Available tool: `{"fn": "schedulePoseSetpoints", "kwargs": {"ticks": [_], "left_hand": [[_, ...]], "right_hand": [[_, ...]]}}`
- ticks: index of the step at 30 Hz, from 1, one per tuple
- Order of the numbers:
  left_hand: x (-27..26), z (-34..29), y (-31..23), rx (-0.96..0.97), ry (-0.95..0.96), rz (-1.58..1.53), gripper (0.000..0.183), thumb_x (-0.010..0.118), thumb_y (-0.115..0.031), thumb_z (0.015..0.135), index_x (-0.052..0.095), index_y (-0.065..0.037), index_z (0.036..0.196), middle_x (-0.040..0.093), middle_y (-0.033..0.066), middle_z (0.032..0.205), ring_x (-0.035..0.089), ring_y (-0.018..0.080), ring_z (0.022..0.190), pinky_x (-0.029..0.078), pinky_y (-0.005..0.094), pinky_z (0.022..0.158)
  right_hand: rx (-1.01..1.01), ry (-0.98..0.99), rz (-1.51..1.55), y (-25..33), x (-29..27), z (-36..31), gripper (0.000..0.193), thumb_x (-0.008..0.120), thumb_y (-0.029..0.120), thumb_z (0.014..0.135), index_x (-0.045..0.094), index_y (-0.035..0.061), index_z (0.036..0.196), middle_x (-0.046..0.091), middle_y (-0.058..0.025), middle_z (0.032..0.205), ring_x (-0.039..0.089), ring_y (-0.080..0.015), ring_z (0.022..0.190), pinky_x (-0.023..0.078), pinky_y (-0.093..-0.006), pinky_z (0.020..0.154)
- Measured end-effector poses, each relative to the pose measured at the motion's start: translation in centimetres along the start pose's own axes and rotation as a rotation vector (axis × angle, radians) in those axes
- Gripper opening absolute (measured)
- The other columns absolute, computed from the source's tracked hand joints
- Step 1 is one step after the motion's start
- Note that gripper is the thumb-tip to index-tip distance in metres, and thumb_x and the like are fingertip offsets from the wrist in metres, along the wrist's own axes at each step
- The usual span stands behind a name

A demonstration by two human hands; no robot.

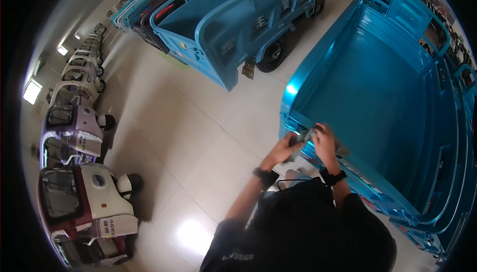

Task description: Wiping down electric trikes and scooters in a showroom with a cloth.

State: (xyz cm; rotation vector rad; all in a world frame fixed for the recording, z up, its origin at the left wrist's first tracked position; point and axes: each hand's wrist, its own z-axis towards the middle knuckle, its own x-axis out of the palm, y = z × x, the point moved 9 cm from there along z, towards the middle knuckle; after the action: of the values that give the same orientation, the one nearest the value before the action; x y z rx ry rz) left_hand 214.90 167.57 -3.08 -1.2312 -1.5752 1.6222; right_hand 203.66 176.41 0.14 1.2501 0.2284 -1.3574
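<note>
Greyish cloth [306,136], partly blurred, is bunched between both hands at the near left corner of a shiny blue cargo bed [367,83]. The left hand [283,150] has its fingers closed on the cloth's left side; the right hand [324,141] has its fingers clamped on the right. Dark bands [266,177] circle both wrists. On the left, a maroon-and-white vehicle [102,187] stands near, a purple one [88,123] beyond it. Farther off across the tiled floor [198,133] stands a duller blue cargo bed [238,38].
</note>
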Motion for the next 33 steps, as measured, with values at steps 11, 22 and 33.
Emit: {"fn": "schedulePoseSetpoints", "kwargs": {"ticks": [11,22,33], "left_hand": [[-9.8,3.1,-7.2,0.105,-0.109,-0.001,0.018,0.055,-0.012,0.084,0.047,-0.003,0.097,0.051,0.0057,0.075,0.045,0.0105,0.064,0.039,0.0241,0.059],[-13.6,10.6,-5.8,0.325,0.207,0.202,0.017,0.055,-0.002,0.079,0.051,-0.001,0.096,0.056,0.0103,0.080,0.053,0.0206,0.072,0.043,0.0282,0.066],[-7.3,13.0,-8.2,0.320,0.849,-0.014,0.043,0.049,0.002,0.071,0.038,0.001,0.113,0.051,0.0184,0.098,0.052,0.0299,0.091,0.042,0.0330,0.079]], "right_hand": [[0.015,-0.692,0.201,9.4,-6.9,12.0,0.039,0.043,-0.005,0.068,0.058,0.0046,0.102,0.042,-0.0151,0.111,0.045,-0.0299,0.102,0.036,-0.0359,0.087],[0.201,-0.693,-0.089,10.0,-4.4,15.7,0.031,0.044,-0.002,0.061,0.058,0.0032,0.088,0.048,-0.0124,0.114,0.044,-0.0322,0.106,0.032,-0.0393,0.091],[0.527,-1.041,-0.158,9.6,-5.7,12.0,0.039,0.046,-0.006,0.061,0.050,0.0011,0.099,0.047,-0.0149,0.103,0.046,-0.0307,0.097,0.039,-0.0340,0.082]]}}
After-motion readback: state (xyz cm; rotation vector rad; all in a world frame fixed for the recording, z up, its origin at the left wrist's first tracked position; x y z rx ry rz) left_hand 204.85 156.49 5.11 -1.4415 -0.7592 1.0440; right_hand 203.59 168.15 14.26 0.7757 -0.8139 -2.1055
